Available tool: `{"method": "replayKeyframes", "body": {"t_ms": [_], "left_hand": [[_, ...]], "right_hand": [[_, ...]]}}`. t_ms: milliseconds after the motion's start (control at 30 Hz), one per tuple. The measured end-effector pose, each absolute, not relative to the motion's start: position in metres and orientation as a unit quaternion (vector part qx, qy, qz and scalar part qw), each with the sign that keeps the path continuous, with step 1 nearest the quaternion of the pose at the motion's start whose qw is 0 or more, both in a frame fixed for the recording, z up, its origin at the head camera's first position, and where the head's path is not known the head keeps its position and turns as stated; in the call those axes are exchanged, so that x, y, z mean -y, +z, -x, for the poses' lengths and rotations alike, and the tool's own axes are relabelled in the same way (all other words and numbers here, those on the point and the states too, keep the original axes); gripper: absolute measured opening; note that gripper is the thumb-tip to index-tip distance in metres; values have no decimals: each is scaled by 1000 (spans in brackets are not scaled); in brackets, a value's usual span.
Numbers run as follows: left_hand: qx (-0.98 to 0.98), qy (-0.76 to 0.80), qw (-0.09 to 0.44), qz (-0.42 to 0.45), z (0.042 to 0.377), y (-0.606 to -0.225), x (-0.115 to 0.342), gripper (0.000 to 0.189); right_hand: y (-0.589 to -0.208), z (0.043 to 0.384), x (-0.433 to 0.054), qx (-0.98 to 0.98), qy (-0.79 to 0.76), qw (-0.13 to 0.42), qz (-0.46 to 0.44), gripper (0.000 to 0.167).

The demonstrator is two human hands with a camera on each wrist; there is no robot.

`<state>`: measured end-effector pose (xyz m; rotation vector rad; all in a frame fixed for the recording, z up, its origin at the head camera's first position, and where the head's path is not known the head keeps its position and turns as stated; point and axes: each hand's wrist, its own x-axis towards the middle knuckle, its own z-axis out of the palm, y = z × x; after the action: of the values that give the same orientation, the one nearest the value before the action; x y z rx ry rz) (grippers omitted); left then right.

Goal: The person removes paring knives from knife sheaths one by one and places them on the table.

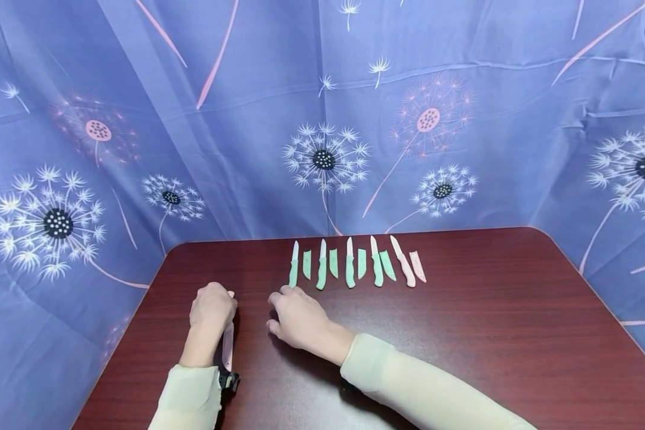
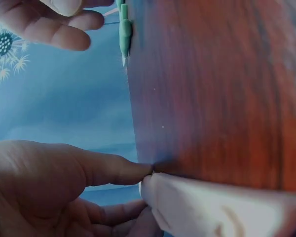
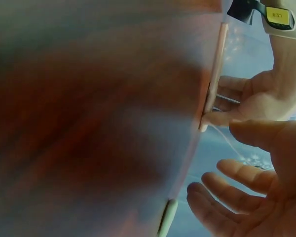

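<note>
In the head view my left hand (image 1: 212, 313) pinches a pink knife (image 1: 228, 346) near its handle end, the covered blade end toward me. The left wrist view shows thumb and fingers on the pink knife (image 2: 227, 207), large and blurred. My right hand (image 1: 301, 316) hovers with loosely bent fingers just in front of the leftmost green-handled knife (image 1: 294, 272); whether they touch is hidden. Seen from the right wrist, the right hand (image 3: 246, 192) has its fingers spread with nothing between them, and the pink knife (image 3: 214, 74) lies along the table edge line.
Right of the leftmost knife, several green-handled knives with white blades, such as this green knife (image 1: 350, 269), lie in a row, a green sheath (image 1: 362, 264) beside each. At the row's right end are a pink-handled knife (image 1: 404, 263) and pink sheath (image 1: 417, 266). A patterned blue cloth (image 1: 247, 149) surrounds the brown table (image 1: 489, 334).
</note>
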<state>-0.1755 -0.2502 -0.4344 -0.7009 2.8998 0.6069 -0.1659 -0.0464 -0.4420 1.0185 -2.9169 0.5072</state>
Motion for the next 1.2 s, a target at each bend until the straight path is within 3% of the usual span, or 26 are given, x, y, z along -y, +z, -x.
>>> {"method": "replayKeyframes", "body": {"t_ms": [200,433,700,933,1200], "left_hand": [[-953,218,63,202,177,-437,257,34],[-907,362,89,196,179,-442,267,21],[-822,527,99,192,179,-447,275,35],[-771,603,104,178,180,-453,273,45],[-727,659,104,160,183,-455,269,37]], "right_hand": [[-443,169,54,910,266,-88,-305,39],[-449,172,59,847,430,-199,-242,34],[-456,170,68,679,636,-346,-118,17],[-462,173,70,608,682,-394,-98,19],[-466,176,69,597,703,-378,-83,25]]}}
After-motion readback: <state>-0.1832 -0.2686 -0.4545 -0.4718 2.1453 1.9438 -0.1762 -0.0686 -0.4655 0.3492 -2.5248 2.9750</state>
